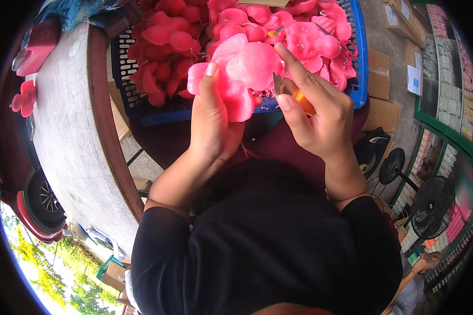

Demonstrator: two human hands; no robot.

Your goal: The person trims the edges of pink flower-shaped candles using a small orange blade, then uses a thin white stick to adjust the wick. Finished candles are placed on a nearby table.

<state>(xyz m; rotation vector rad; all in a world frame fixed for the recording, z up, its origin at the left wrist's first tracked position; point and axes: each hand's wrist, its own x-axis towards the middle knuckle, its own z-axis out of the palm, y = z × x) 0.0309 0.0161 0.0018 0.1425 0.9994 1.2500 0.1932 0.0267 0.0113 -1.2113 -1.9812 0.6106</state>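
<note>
My left hand (213, 113) grips a glossy pink candle (249, 68) with rounded lobes, its thumb lying along the near side. In my right hand (320, 110) is a cutter knife (301, 101) with an orange handle and a short metal blade. The blade stands close to the candle's right edge, and small pink crumbs cling there; whether it touches cannot be made out. My right index finger reaches past the blade to the candle's edge. Below both sits a blue plastic crate (359, 52), heaped with similar pink candles (165, 39), some with pale wicks showing.
A pale table (68, 105) runs along the left, bearing a pink piece (24, 98) at its edge. Cardboard boxes (378, 73) lie right of the crate. Black fans (432, 206) and a stocked shelf (446, 79) stand farther right. Another person's hand (428, 261) shows at lower right.
</note>
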